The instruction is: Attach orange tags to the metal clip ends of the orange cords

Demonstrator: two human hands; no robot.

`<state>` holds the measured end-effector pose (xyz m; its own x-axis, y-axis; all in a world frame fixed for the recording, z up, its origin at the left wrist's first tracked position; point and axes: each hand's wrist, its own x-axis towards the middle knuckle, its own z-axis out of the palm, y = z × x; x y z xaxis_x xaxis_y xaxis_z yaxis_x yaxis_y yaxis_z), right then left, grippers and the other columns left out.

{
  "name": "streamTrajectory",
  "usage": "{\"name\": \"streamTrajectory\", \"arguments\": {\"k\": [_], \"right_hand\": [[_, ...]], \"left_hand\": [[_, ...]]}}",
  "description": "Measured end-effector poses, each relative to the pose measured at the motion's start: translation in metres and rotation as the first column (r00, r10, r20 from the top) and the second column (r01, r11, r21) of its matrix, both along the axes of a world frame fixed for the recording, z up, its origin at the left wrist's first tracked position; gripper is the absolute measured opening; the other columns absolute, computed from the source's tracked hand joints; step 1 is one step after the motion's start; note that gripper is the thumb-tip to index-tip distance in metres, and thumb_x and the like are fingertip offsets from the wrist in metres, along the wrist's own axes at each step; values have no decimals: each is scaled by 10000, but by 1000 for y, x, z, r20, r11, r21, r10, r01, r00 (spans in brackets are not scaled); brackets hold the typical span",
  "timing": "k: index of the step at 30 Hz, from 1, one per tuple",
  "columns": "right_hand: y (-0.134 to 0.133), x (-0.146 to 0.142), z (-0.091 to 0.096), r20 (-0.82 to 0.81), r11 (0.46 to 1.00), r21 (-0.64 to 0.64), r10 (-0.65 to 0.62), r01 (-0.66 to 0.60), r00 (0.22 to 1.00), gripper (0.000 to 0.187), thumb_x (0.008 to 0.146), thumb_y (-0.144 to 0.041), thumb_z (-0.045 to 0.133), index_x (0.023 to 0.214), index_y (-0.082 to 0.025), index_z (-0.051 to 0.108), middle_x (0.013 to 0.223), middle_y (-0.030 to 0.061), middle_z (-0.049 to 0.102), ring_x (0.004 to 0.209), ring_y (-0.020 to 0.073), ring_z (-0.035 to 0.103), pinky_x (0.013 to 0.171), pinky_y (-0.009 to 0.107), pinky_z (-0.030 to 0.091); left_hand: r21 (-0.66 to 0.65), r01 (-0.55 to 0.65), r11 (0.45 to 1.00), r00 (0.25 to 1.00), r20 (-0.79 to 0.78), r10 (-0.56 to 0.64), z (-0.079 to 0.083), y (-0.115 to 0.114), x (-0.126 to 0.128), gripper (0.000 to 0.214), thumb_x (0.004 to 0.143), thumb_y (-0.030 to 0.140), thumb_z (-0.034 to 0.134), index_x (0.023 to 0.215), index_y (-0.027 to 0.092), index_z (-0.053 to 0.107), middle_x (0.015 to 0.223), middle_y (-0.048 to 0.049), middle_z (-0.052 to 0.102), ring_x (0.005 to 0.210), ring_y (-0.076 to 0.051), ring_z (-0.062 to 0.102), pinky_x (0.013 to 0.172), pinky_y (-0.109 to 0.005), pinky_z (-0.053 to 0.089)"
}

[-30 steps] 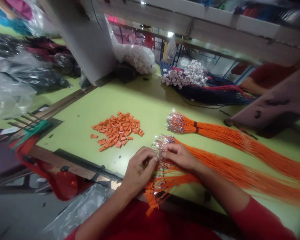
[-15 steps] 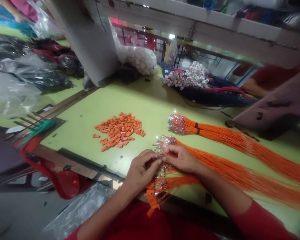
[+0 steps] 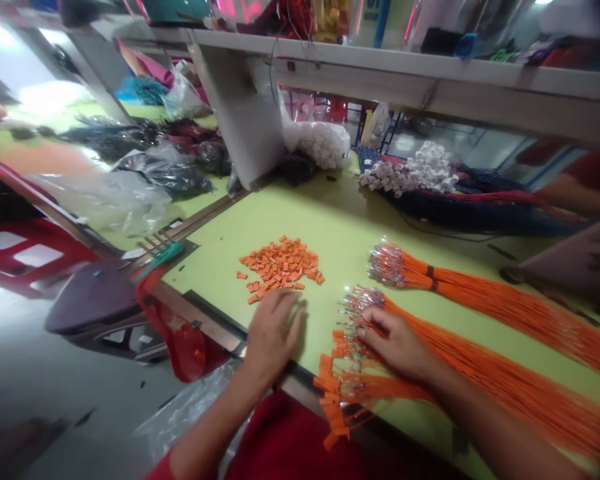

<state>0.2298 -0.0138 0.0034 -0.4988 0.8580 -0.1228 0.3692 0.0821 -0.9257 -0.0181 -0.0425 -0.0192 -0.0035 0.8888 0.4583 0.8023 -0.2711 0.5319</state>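
Note:
My left hand (image 3: pixel 273 333) reaches over the near edge of a pile of small orange plastic connector housings (image 3: pixel 285 263). Its fingers are stretched forward with the thumb apart, and no held piece shows. My right hand (image 3: pixel 397 340) has thumb and forefinger pinched at the metal-tipped ends of a bundle of orange wires (image 3: pixel 445 350), closed on an orange wire. Below that hand, several wires end in fitted orange housings (image 3: pixel 330 380) near the table edge. A second orange wire bundle (image 3: pixel 480 287), bound with a black band, lies behind the first.
Dark wires with white connectors (image 3: pixel 433 167) lie at the back of the green table (image 3: pixel 220 247). A clear bag of white parts (image 3: pixel 325 143) stands by a grey upright panel (image 3: pixel 245 113). Green and red straps (image 3: pixel 163 257) hang at the left edge. Another person's arm (image 3: pixel 565 190) shows at right.
My left hand has left the wire ends and moved left to the housing pile. My right hand stays at the wire tips. The view has swung left.

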Motion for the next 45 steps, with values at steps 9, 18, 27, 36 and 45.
{"name": "streamTrajectory", "arguments": {"k": [9,18,27,36,45], "right_hand": [[0,-1,-2,9,1000,13,17,-17,1000,188,924,-333,548,814,-180,546,745,-15,488,700,139,450,662,252,384],[2,-2,5,-127,988,-153,-53,33,991,260,894,-421,602,811,-182,544,745,-17,510,684,129,462,667,245,406],[3,-2,1,-170,984,-178,-60,29,984,283,889,-449,617,820,-181,559,752,-20,517,695,128,466,676,240,400],[2,-2,2,-155,982,-185,-61,32,986,299,882,-471,616,837,-181,556,760,-15,517,705,134,469,681,246,395],[2,-3,5,-148,989,-142,-58,37,987,293,865,-448,627,780,-187,523,723,-31,471,679,125,432,656,238,364]], "left_hand": [[-97,-139,986,973,-200,117,-8,16,-52,301,890,326,563,1146,171,595,1109,-122,590,998,-291,610,865,-434,523],[0,48,999,983,-175,-47,-2,38,-6,110,897,189,555,951,177,649,1079,-118,584,954,-266,584,820,-434,509],[-72,221,973,966,-121,-228,5,20,0,76,845,259,647,800,200,662,1077,-86,591,1067,-294,538,938,-488,428],[-88,176,981,975,-123,-186,1,24,-3,158,859,287,625,998,215,651,1065,-81,622,1018,-291,555,909,-471,440],[-102,190,977,965,-163,-205,7,1,-16,176,880,248,571,1041,211,633,1069,-92,623,958,-275,563,860,-443,459]]}}
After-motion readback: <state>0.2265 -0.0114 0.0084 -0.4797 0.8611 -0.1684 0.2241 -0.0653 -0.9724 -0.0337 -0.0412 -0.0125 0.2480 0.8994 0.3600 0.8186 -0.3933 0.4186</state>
